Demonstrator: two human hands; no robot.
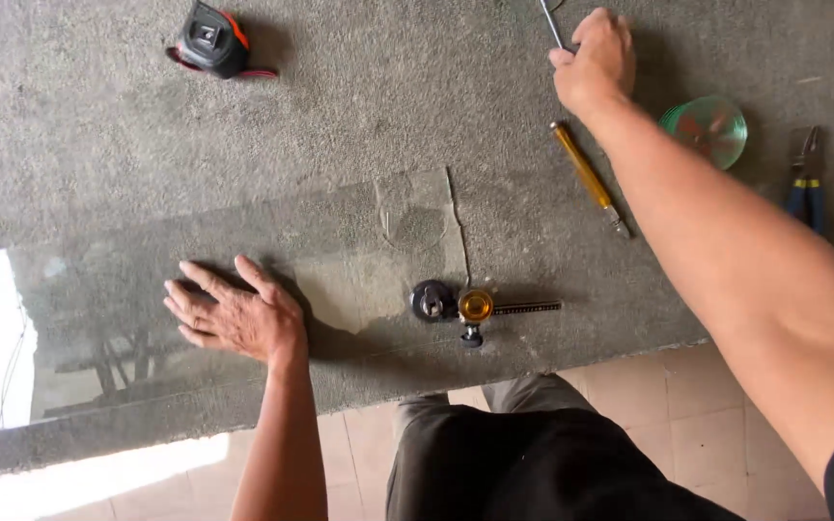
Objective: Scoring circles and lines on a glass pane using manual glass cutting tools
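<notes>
A sheet of clear glass [340, 251] lies flat on a grey carpeted bench [359, 106]. My left hand [236, 314] rests palm down on the glass, fingers spread. On the glass's right end sits a circle glass cutter [470, 307] with a black suction base, a brass head and a thin ruled bar. My right hand [593, 63] reaches to the far side of the bench and grips a thin metal rod [552, 24]. A glass cutter with an amber handle [589, 178] lies just below that hand.
A black and red tape measure [214, 41] lies at the far left. A round greenish glass disc [707, 128] and blue-handled pliers [807, 183] lie to the right. The bench's near edge runs above a tiled floor [687, 425].
</notes>
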